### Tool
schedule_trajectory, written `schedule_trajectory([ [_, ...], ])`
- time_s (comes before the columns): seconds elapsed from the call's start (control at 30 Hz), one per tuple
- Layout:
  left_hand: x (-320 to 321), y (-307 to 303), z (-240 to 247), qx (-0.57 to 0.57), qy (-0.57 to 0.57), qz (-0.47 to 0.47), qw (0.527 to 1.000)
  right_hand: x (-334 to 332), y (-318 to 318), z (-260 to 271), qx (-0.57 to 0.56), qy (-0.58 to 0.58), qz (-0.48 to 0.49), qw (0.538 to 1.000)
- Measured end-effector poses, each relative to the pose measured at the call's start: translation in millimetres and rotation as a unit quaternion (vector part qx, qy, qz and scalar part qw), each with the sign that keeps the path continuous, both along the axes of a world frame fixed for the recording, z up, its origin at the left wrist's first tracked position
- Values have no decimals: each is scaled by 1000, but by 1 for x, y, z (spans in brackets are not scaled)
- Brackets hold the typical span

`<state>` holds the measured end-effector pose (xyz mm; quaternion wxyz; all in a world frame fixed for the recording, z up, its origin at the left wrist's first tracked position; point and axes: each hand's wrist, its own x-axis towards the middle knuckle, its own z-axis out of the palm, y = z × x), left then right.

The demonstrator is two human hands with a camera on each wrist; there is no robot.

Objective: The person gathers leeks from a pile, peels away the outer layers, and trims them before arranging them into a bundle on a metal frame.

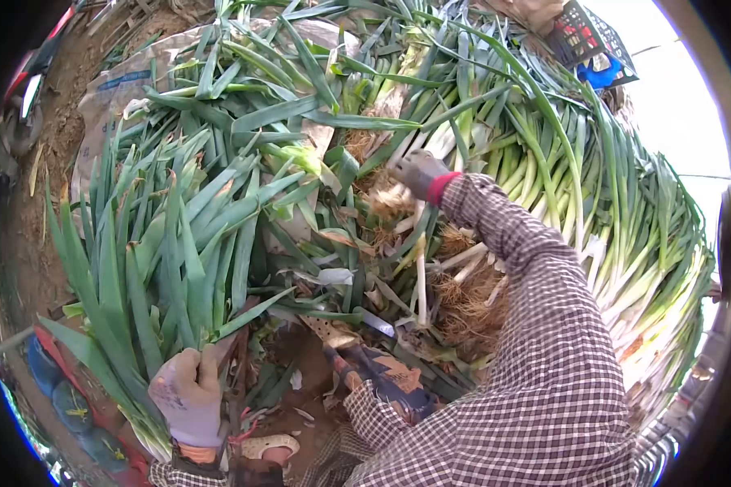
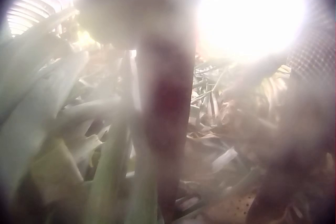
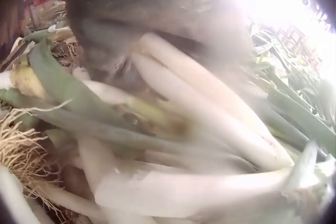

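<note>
My gloved left hand (image 1: 188, 394) is curled at the lower left around a bundle of leeks (image 1: 122, 296). Their long green leaves fan upward, and pale stem ends show below the hand. Farther out, my right hand (image 1: 421, 172), in a grey glove, grips white leek stems at the big pile. In the right wrist view two white leek stems (image 3: 205, 98) run out from under the glove. Glare and haze blur the left wrist view; green leaves (image 2: 107, 182) stand there beside a dark reddish upright thing (image 2: 165, 98).
A large heap of leeks (image 1: 625, 219) covers the right side, with tangled roots (image 1: 471, 300) facing inward. Cut leaves lie over a pale sack (image 1: 97, 122). A black crate (image 1: 581, 36) stands at the far right. Sandals (image 1: 268, 445) show near bare soil below.
</note>
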<state>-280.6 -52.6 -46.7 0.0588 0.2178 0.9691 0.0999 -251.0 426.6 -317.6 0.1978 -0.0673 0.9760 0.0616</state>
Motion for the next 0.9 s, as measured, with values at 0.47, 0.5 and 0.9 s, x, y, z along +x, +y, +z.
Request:
schedule_trajectory([
  [0.47, -2, -9, -2, 18, 8, -22, 1000, -47, -24, -31, 198, -210, -43, 957],
  [0.5, -1, -8, -1, 11, 6, -26, 1000, -47, -22, -30, 180, -231, -35, 955],
  [0.9, -1, -23, -17, 61, 63, -23, 996, 119, -59, 191, -61, 97, 119, 986],
])
